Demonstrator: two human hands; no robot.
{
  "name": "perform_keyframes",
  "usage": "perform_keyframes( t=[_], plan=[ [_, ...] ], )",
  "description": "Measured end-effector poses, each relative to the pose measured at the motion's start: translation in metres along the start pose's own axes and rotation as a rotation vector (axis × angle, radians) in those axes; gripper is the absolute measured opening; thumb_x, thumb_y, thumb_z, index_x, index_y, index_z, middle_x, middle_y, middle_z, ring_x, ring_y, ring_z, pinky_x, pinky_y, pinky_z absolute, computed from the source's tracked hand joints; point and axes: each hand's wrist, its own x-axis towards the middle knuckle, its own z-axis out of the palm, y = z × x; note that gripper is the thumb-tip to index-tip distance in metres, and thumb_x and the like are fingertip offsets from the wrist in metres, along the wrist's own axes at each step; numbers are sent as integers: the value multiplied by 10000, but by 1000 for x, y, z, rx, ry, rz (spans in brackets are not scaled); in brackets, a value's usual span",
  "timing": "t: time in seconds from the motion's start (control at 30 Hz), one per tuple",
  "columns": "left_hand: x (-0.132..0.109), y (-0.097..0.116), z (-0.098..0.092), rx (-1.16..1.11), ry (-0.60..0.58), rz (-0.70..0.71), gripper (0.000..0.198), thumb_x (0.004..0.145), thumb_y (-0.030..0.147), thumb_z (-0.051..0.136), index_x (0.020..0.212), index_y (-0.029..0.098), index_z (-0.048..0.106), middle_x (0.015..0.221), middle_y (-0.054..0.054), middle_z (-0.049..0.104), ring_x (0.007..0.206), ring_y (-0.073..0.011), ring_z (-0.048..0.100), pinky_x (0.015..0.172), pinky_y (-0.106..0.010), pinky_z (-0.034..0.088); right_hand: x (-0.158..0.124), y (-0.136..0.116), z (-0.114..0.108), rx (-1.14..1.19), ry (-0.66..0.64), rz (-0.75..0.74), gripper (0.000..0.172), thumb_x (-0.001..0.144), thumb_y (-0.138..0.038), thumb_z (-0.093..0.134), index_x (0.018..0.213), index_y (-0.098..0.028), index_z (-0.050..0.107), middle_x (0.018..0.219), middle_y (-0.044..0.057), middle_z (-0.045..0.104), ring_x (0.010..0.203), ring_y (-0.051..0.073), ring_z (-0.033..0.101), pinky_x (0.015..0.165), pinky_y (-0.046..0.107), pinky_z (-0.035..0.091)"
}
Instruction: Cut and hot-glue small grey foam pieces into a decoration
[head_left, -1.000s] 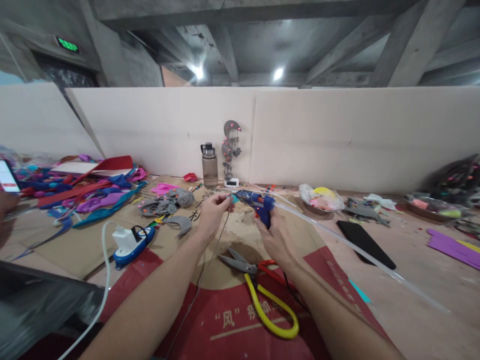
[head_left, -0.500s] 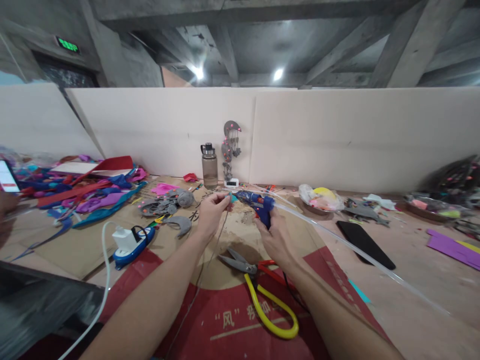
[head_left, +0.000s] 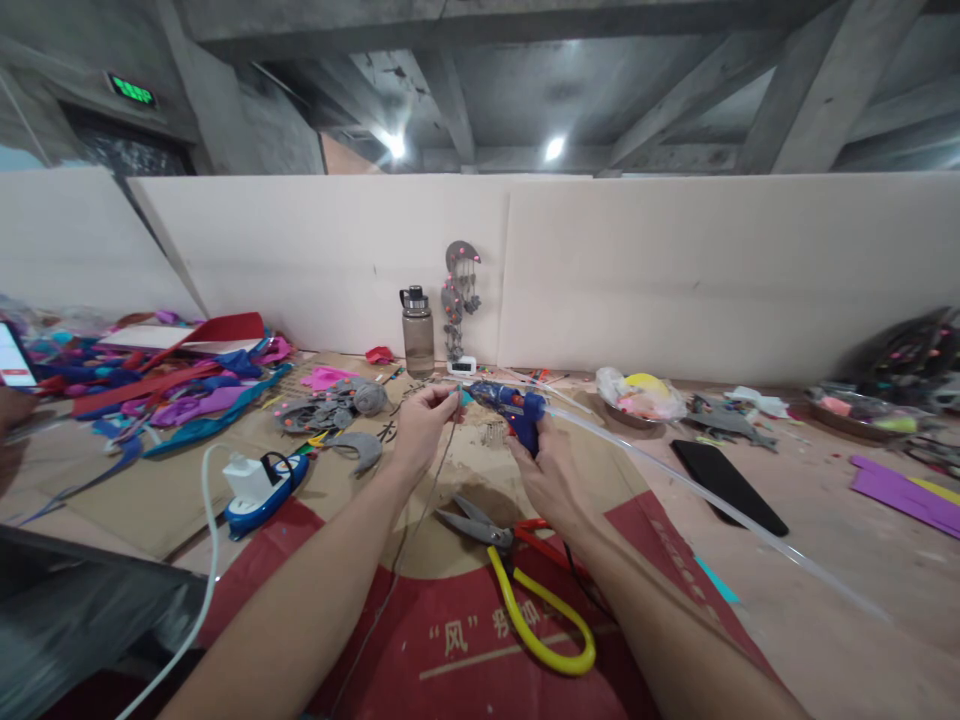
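Note:
My right hand [head_left: 551,475] is wrapped round the handle of a blue glue gun [head_left: 517,404]. A long clear glue stick [head_left: 697,488] runs out of its back to the right. My left hand [head_left: 421,425] is closed in a pinch on a thin grey cord [head_left: 438,462], which trails down towards me. The gun's nozzle points left, close to those fingertips, where a small teal bit shows. Whether the nozzle touches the cord I cannot tell. Below and between my arms lie scissors [head_left: 480,528] with one yellow and one red handle.
A blue power strip [head_left: 262,508] with a white plug and cable sits left. Grey felt pieces [head_left: 330,402] lie beyond it, coloured scraps [head_left: 180,375] further left. A bottle [head_left: 418,330] and a hanging ornament [head_left: 459,290] stand behind. On the right are a black phone [head_left: 727,487] and a bowl [head_left: 641,412].
Almost nothing differs. Both hands keep their holds close together, and the view has shifted very slightly.

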Motion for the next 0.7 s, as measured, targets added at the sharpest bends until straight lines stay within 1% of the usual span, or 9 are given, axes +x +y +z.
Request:
perform_keyframes(
  t=[0.1, 0.27, 0.4, 0.53, 0.63, 0.7],
  plan=[
    [-2, 2, 2, 11, -15, -7, 216, 685, 316, 745, 785, 130, 703, 638, -9, 627, 556, -87, 541, 569, -229, 438, 0, 1, 1, 24, 6, -17, 300, 849, -286, 505, 1133, -204, 554, 990, 89, 666, 861, 240, 603, 814, 396, 483],
    [-2, 2, 3, 43, -23, -7, 247, 690, 345, 745, 795, 124, 708, 629, -17, 637, 540, -89, 539, 559, -230, 430, -1, 3, 1, 46, 9, -2, 260, 842, -304, 515, 1074, -204, 578, 978, 89, 676, 882, 249, 607, 857, 411, 475],
    [-1, 1, 1, 31, -10, 0, 247, 686, 340, 758, 802, 128, 709, 647, -16, 640, 562, -95, 554, 565, -233, 438, 0, 1, 0, 54, 3, 9, 257, 850, -302, 508, 1077, -197, 569, 992, 90, 673, 883, 239, 609, 841, 394, 472],
    [-1, 2, 0, -21, -2, 10, 244, 685, 342, 759, 799, 134, 702, 667, -10, 635, 566, -89, 546, 571, -235, 446, 0, -1, -1, 38, 5, 3, 271, 856, -301, 509, 1097, -188, 560, 940, 83, 669, 818, 225, 603, 787, 380, 478],
    [0, 3, 0, -49, 6, 1, 287, 660, 370, 775, 805, 137, 690, 690, -13, 642, 578, -93, 557, 574, -239, 449, 0, 3, 0, 43, 19, -10, 297, 859, -318, 514, 1122, -185, 551, 941, 83, 670, 809, 216, 599, 791, 379, 476],
    [1, 3, 0, -54, 22, -17, 337, 629, 400, 793, 808, 139, 678, 713, -18, 650, 591, -102, 575, 570, -241, 452, 2, 9, 1, 103, 48, -28, 321, 854, -338, 526, 1136, -186, 537, 943, 80, 672, 810, 207, 603, 776, 365, 482]
  ],
)
